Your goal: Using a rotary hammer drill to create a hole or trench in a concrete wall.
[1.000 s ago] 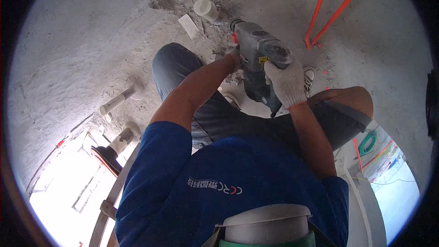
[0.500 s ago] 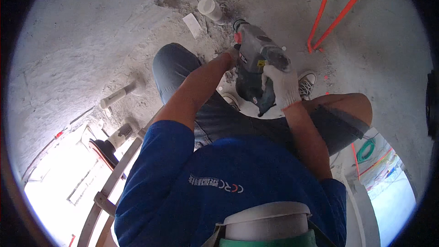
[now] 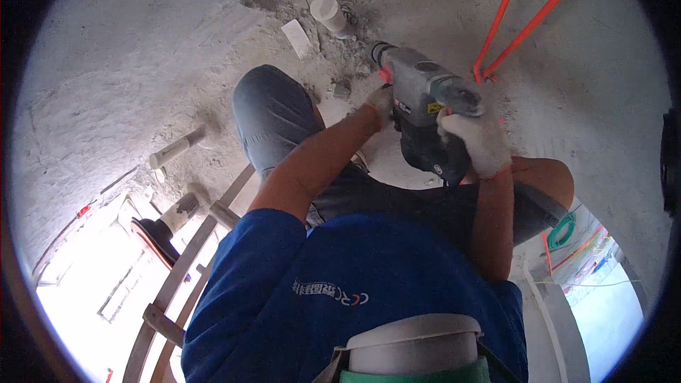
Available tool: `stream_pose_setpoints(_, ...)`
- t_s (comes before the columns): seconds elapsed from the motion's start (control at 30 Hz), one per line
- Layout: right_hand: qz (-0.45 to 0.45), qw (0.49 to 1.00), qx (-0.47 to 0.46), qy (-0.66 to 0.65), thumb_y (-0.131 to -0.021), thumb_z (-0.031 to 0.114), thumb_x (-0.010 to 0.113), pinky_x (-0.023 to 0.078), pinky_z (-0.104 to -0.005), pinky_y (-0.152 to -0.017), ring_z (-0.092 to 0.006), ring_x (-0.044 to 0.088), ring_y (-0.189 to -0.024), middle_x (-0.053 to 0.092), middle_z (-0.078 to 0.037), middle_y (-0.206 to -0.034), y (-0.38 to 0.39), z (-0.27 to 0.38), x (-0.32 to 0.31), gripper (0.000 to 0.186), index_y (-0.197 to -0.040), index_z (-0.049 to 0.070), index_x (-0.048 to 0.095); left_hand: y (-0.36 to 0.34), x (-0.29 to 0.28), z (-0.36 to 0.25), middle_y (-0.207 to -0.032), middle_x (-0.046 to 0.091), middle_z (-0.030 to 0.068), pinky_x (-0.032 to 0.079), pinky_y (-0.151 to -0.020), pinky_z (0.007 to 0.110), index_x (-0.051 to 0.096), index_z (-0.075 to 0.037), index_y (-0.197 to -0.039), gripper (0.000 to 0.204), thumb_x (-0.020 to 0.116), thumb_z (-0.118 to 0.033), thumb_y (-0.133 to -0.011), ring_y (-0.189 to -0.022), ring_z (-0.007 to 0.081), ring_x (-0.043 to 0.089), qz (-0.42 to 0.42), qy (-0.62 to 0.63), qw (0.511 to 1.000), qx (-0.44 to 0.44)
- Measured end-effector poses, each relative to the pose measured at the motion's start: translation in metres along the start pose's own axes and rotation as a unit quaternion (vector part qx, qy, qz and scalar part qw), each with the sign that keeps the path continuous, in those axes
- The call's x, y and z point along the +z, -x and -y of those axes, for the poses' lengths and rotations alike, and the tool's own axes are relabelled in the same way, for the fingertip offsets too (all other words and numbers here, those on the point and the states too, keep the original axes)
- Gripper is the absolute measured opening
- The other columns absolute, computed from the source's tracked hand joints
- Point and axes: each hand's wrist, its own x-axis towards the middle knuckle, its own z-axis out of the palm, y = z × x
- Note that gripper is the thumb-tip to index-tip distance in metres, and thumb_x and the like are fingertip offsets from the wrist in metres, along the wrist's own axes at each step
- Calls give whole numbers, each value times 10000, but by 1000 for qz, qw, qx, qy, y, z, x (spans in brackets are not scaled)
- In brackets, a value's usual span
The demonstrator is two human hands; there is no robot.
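- Grey-and-black rotary hammer (image 3: 422, 81), held between the person's bent knees (image 3: 266, 92): gloved right hand (image 3: 484, 140) wraps its rear; left hand (image 3: 381, 103) grips near its front, fingers mostly hidden.
- Possible trouble: a sideways kick or weak hold could swing it into the white pipe stub (image 3: 326, 10); loose rubble (image 3: 340, 89) could make its tip skid.
- Its long axis slants, chuck (image 3: 380, 51) pointing up-left, away from the body.

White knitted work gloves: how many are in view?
2: one on the left hand, partly hidden near the front of the grey-and-black power drill; one on the right hand, gripping its rear.
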Motion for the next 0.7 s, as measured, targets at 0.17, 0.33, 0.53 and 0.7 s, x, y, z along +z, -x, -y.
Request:
stream_pose_setpoints(0.17,-14,967,-157,201,-749,155,644,514,-371,-755,-258,685,-837,691,-165,-886,2,-14,34,285,-986,-3,650,-29,-32,12,-1145,688,70,525,-850,450,580,-181,-1294,410,547,-384,-940,-994,274,665,82,80,993,25)
stream_pose_setpoints(0.33,-49,988,-87,117,-745,173,672,517,-373,-818,-276,689,-899,693,-181,-931,4,-25,58,345,-1026,-24,637,-40,-46,15,-1150,687,76,524,-855,447,586,-175,-1288,413,550,-384,-934,-1001,279,664,84,98,991,35)
stream_pose_setpoints(0.53,-13,998,-38,55,-734,173,710,512,-355,-857,-253,679,-955,693,-181,-1029,3,-32,62,458,-1121,-47,605,-42,-45,15,-1156,686,82,523,-861,445,593,-167,-1281,416,554,-385,-928,-1008,284,663,87,111,989,36)
stream_pose_setpoints(0.7,-65,997,-28,26,-717,146,750,497,-347,-893,-206,644,-998,668,-128,-1089,11,-42,68,515,-1171,-33,586,-41,-47,16,-1161,684,88,523,-866,442,599,-161,-1275,419,557,-385,-923,-1015,289,663,81,115,989,42)
